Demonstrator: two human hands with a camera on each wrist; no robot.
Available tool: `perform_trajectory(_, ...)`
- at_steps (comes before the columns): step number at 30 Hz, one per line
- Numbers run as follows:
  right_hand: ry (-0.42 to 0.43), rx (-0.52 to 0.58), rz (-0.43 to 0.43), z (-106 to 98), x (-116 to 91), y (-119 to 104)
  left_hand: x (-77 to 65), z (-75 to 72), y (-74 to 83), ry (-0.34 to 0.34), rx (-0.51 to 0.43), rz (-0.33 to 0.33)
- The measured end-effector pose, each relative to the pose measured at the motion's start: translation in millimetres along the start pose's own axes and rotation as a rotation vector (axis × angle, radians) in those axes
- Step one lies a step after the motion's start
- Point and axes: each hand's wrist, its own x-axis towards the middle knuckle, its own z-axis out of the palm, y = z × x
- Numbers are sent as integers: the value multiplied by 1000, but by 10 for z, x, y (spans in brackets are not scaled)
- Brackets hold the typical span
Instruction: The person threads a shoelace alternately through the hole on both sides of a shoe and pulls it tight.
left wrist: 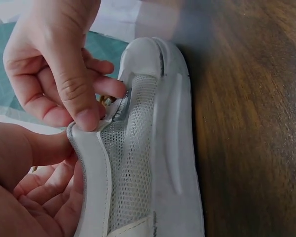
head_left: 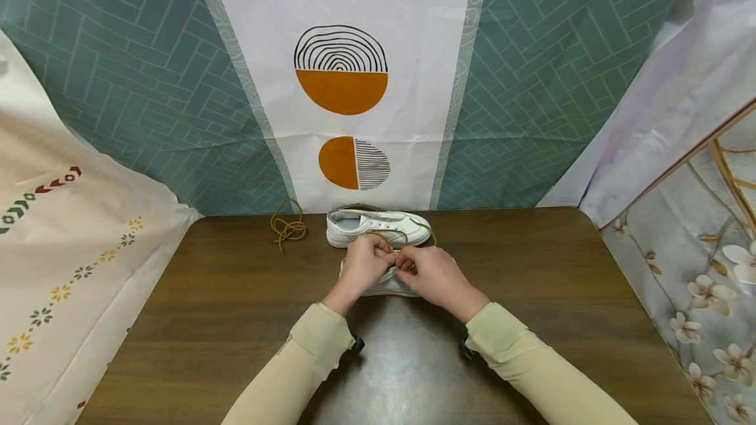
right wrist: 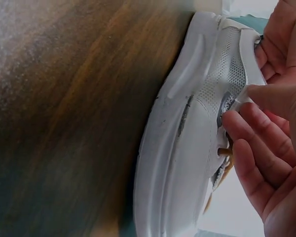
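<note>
A white sneaker with mesh sides lies near the middle of the table, its toe to the right. My left hand grips the edge of its opening, thumb outside and fingers inside. Close beside it, my right hand pinches the eyelet edge with thumb and forefinger. A brown shoelace passes through an eyelet near the toe, and its loose part hangs behind my right fingers. Part of the lace is hidden by my hands. Just behind stands a second white sneaker, with brown lace lying across it.
Another brown shoelace lies bundled at the back left of the wooden table. A patterned cloth hangs along the table's back edge. Light cloths hang at both sides.
</note>
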Motion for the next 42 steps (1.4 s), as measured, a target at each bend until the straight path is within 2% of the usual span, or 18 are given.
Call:
perform_trajectory(3,5,-8,10,12,-4,-2,15,6,-13,-26,-14,20)
perform_trajectory(11,1,-18,2,8,-10,-26,50,-1,-41,-75,-91,-9)
perform_trajectory(19,10,-45,6,19,-23,-20,73,7,-55,-99,6,-9)
perform_trajectory(28,18,-13,-1,44,-26,11,83,-3,-60,-122,-64,-17)
perform_trajectory(36,16,-29,14,63,-52,-2,64,35,-24,-87,18,-20)
perform_trajectory(42,28,-26,14,78,-65,-4,48,31,-26,-119,27,-20)
